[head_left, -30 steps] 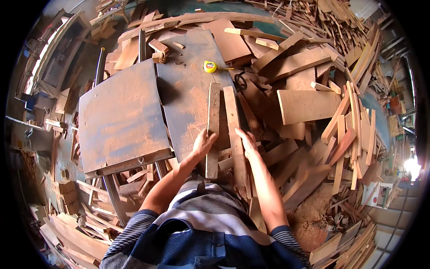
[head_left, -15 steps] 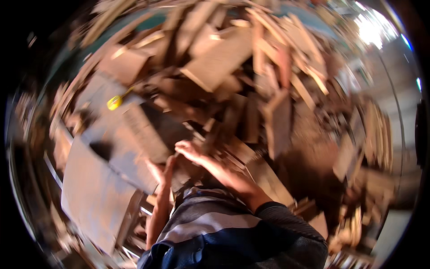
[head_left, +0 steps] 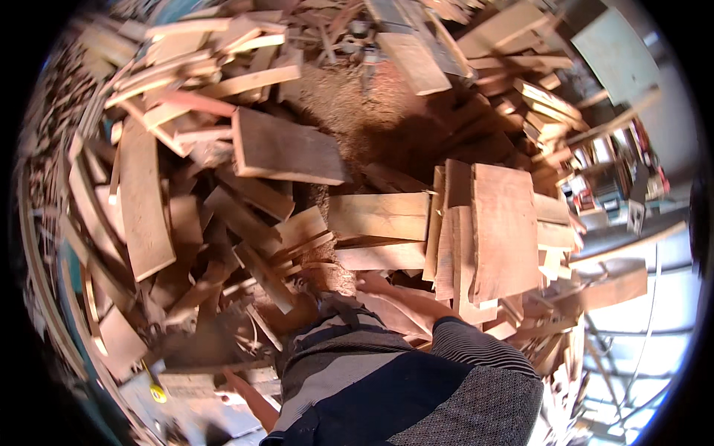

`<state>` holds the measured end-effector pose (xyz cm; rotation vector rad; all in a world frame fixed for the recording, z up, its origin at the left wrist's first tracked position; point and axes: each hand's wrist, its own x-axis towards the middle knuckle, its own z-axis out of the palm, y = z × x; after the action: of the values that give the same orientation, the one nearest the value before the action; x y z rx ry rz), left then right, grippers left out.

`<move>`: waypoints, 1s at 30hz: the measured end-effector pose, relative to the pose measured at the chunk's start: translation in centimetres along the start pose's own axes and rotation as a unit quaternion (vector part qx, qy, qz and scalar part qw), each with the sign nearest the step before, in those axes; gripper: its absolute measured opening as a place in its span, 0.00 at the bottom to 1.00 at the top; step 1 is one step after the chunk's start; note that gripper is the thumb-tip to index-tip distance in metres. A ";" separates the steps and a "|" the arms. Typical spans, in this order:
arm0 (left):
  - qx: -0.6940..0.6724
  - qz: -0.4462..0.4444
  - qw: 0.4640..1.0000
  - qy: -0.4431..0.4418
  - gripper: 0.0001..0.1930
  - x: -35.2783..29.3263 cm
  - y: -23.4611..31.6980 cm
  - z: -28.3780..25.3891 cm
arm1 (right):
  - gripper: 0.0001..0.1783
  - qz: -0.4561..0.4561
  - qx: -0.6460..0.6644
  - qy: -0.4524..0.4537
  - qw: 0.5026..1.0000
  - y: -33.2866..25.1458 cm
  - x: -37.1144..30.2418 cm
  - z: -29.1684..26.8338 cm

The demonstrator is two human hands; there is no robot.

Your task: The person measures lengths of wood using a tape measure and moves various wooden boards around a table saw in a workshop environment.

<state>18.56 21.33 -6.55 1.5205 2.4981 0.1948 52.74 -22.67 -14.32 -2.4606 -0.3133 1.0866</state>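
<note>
My left hand (head_left: 236, 383) is low in the picture, against a thick wooden board (head_left: 186, 380) that lies on a grey work surface (head_left: 141, 401). Whether its fingers grip the board or only rest there is unclear. Beside that board lies a yellow tape measure (head_left: 158, 392). My right hand (head_left: 372, 284) hangs close to my body, just below a pale plank (head_left: 383, 256); its fingers are blurred and partly lost among the wood. To the right of it rises a stack of wide reddish boards (head_left: 506, 230).
Loose offcuts pile up on the left, with a long plank (head_left: 145, 201) and a thick brown board (head_left: 286, 149) among them. Sawdust (head_left: 338, 100) covers the ground ahead. More boards (head_left: 413, 63) lie at the far side. A pale panel (head_left: 616, 56) stands far right.
My view has swung to the right, so the grey surface and tape measure now sit at the lower left. My hands were close together; now they are well apart.
</note>
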 end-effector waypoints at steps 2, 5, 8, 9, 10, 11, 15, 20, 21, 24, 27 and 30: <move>-0.004 -0.004 1.000 0.000 0.55 -1.2 0.9 -0.2 | 0.24 0.036 -0.005 0.065 0.997 3.6 -3.1 1.7; -0.009 0.000 1.000 -0.003 0.55 -2.2 1.7 -0.1 | 0.27 0.143 0.003 0.006 0.990 6.6 -7.4 5.8; -0.015 0.010 1.000 -0.002 0.56 -2.2 2.3 -0.6 | 0.23 0.201 -0.028 -0.088 0.975 5.9 -9.6 10.5; -0.018 0.008 1.000 -0.015 0.56 -2.8 2.4 -0.5 | 0.24 0.156 0.006 -0.076 0.985 7.2 -10.3 11.9; -0.018 0.003 0.999 -0.041 0.56 -3.9 2.3 -0.1 | 0.26 0.118 0.031 -0.059 0.991 10.0 -11.5 13.7; -0.026 0.013 0.999 -0.032 0.57 -3.3 2.8 -0.3 | 0.23 0.113 0.165 -0.032 0.979 8.1 -11.9 14.9; -0.030 0.026 0.998 -0.048 0.57 -3.0 2.2 -0.8 | 0.19 0.053 0.080 -0.032 0.995 6.9 -13.5 15.2; -0.048 0.036 0.997 -0.054 0.58 -1.4 1.3 -0.5 | 0.18 0.017 -0.110 -0.032 0.993 4.9 -10.4 12.8; -0.058 0.035 0.996 -0.050 0.59 -1.4 1.0 -0.3 | 0.19 0.027 -0.110 -0.014 0.993 4.8 -10.1 13.0; -0.068 0.037 0.995 -0.055 0.59 -1.8 1.4 -1.0 | 0.20 -0.011 -0.069 0.018 0.997 4.4 -10.0 13.9; -0.048 0.040 0.997 -0.047 0.60 -1.3 1.1 -0.7 | 0.20 -0.007 -0.119 -0.026 0.993 4.6 -10.3 14.9; -0.054 0.038 0.995 -0.071 0.59 -2.0 1.7 -1.5 | 0.23 -0.004 -0.131 -0.046 0.990 6.3 -10.6 15.4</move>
<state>20.49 20.34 -4.49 1.5315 2.2840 0.2199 34.38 -27.61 -19.67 -2.6365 -0.5246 1.2257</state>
